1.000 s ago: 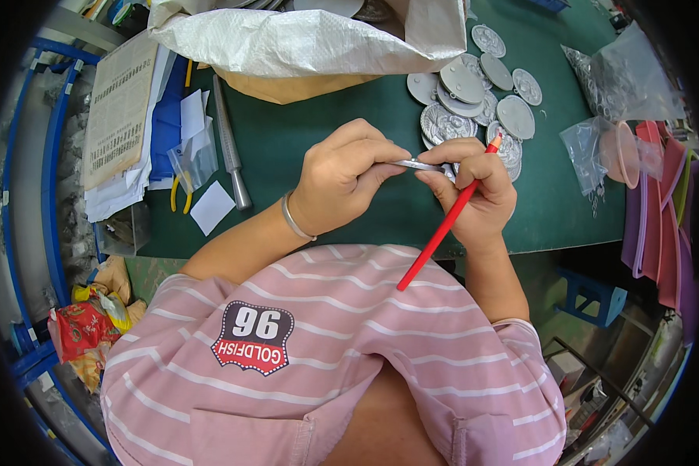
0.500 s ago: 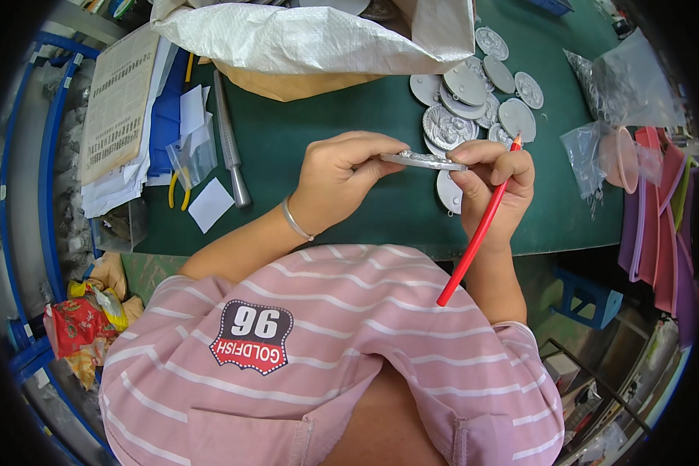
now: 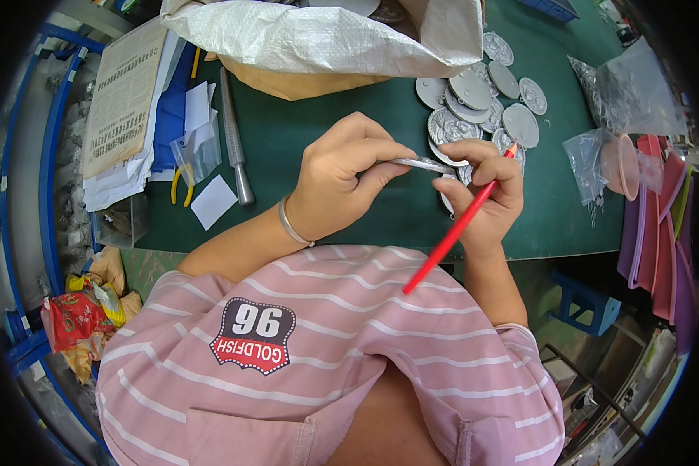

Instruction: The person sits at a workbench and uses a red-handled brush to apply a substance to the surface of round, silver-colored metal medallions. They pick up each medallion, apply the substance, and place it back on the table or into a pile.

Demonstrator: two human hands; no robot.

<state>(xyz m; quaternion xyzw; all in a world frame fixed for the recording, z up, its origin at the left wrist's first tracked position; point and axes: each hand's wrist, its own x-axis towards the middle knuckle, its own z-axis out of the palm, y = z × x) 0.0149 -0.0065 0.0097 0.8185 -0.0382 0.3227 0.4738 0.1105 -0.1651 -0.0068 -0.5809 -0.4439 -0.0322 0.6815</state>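
Observation:
My left hand (image 3: pixel 342 177) is closed, pinching a round silver medallion (image 3: pixel 426 164) by its left edge. It is seen nearly edge-on, so its faces hardly show. A red pencil (image 3: pixel 452 235) lies slantwise across my right hand (image 3: pixel 491 190), held among the fingers with its sharpened tip up to the right. The thumb and forefinger of that hand are parted around the medallion's right end; whether they touch it I cannot tell. Just beyond are several similar medallions (image 3: pixel 519 125), overlapping on the green table, some with relief showing and some plain side up.
A white woven sack (image 3: pixel 318 43) takes up the table's far middle. At left lie a tapered metal rod (image 3: pixel 232 136), a white paper slip (image 3: pixel 213 203) and stacked papers (image 3: pixel 120 105). Clear plastic bags (image 3: pixel 637 89) and a pink cup (image 3: pixel 620 165) are at right.
The medallion has turned more edge-on and tilted. My right thumb and forefinger have loosened from its right edge, and the pencil's lower end has swung left.

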